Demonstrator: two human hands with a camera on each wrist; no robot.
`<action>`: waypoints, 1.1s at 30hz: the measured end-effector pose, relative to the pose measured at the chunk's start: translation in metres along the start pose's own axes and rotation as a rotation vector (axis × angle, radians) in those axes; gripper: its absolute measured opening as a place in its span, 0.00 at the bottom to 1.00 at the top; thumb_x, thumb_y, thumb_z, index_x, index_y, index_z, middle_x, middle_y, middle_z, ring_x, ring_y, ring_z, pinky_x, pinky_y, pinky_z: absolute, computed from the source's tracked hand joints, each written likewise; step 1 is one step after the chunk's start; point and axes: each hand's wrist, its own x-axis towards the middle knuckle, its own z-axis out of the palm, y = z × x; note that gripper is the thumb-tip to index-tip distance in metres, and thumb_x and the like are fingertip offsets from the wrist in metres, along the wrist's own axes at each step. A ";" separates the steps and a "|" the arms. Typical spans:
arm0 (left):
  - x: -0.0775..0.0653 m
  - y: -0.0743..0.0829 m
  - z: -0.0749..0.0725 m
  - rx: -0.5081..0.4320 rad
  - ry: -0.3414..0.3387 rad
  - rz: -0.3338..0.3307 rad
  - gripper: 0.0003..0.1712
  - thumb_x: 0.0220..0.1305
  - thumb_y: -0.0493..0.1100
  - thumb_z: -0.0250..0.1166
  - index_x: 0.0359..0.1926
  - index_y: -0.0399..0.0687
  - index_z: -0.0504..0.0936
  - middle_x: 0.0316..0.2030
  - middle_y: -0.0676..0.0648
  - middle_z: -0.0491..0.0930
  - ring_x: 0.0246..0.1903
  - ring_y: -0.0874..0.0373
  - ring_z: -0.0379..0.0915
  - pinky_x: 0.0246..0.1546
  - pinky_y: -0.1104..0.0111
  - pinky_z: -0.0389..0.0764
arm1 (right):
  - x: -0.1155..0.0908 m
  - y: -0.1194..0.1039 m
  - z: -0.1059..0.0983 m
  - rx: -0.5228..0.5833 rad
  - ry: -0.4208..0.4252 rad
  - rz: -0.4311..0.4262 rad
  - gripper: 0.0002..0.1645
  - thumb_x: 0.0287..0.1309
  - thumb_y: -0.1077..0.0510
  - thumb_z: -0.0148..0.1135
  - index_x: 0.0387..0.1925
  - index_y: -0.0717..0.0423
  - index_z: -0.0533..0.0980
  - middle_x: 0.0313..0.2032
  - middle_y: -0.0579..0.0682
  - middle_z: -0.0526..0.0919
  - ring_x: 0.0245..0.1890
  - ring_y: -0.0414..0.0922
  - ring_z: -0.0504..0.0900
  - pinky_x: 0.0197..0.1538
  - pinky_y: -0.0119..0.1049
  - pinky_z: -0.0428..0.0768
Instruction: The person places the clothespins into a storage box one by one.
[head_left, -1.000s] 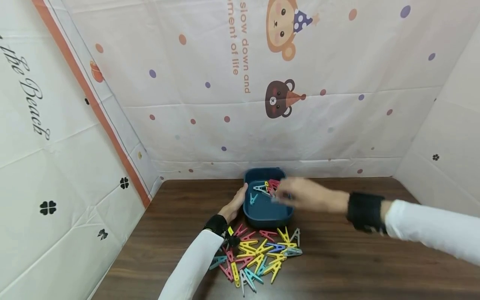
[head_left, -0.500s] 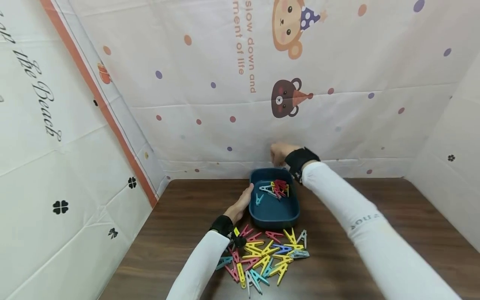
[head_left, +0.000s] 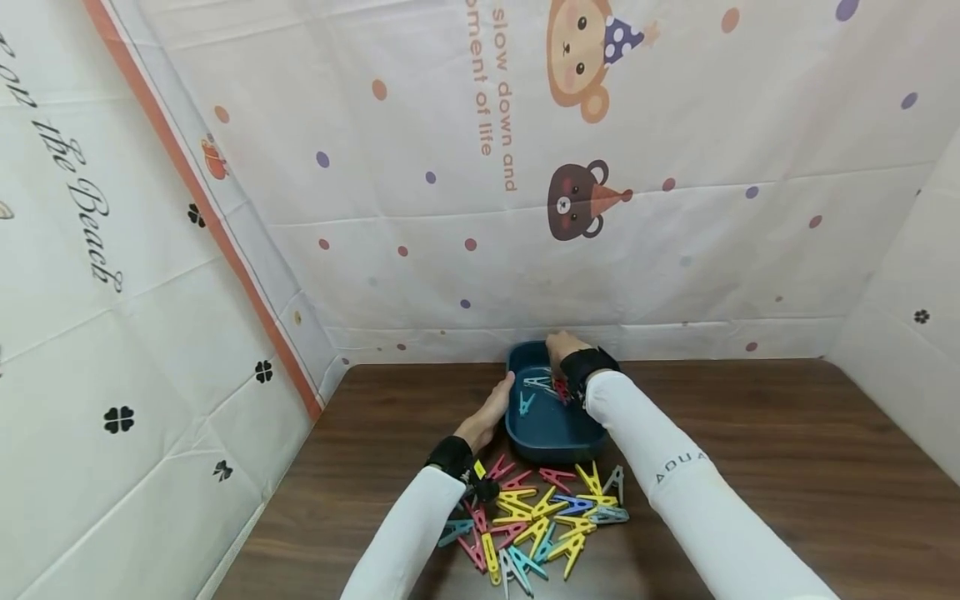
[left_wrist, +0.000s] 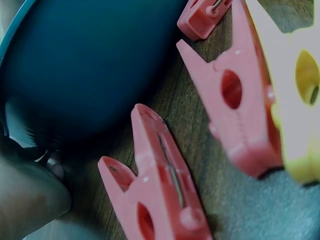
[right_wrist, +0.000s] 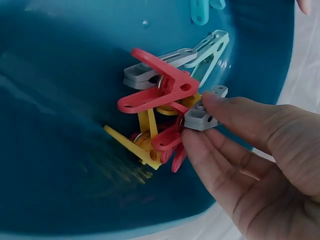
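My right hand [head_left: 567, 350] reaches into the far right part of a blue plastic tub [head_left: 555, 433]. In the right wrist view its thumb and fingers pinch a grey clothespin [right_wrist: 202, 116]. Below and beside that lie a red clothespin [right_wrist: 162, 85], a yellow clothespin [right_wrist: 135, 145], a second grey clothespin [right_wrist: 145, 72] and pale teal ones. My left hand [head_left: 487, 417] grips the tub's left side, with a digit at the rim. In the left wrist view only part of this hand shows, against the tub's lower side; its other fingers are mostly hidden.
A loose pile of yellow, red, blue, teal and grey clothespins [head_left: 532, 517] lies in front of the tub on the brown wooden table [head_left: 750, 467]. A white printed cloth [head_left: 420, 275] hangs right behind the table's far edge, with more cloth at the sides.
My right hand moved from the tub's right side up over its far end, then down into the tub. The left hand stays at the tub's left side. The head view shifted slightly.
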 end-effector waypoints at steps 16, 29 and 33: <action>0.002 -0.006 0.002 0.007 -0.032 -0.012 0.50 0.74 0.75 0.37 0.82 0.48 0.45 0.82 0.38 0.40 0.81 0.37 0.32 0.77 0.36 0.37 | -0.066 -0.022 -0.048 -0.083 0.219 -0.352 0.09 0.69 0.56 0.64 0.41 0.55 0.86 0.36 0.52 0.87 0.32 0.44 0.83 0.38 0.40 0.83; 0.005 0.001 0.005 0.015 -0.022 0.003 0.49 0.75 0.75 0.36 0.83 0.50 0.44 0.82 0.40 0.38 0.81 0.39 0.31 0.78 0.39 0.37 | -0.227 -0.032 0.002 -0.381 0.339 -0.887 0.05 0.59 0.52 0.73 0.35 0.44 0.83 0.33 0.39 0.83 0.29 0.32 0.78 0.26 0.20 0.73; 0.004 0.001 0.001 0.004 0.001 0.000 0.49 0.75 0.74 0.36 0.83 0.50 0.45 0.82 0.40 0.39 0.81 0.39 0.31 0.78 0.38 0.36 | -0.245 -0.022 0.043 -0.441 0.195 -1.005 0.12 0.61 0.49 0.72 0.45 0.40 0.81 0.42 0.38 0.81 0.39 0.31 0.77 0.30 0.21 0.73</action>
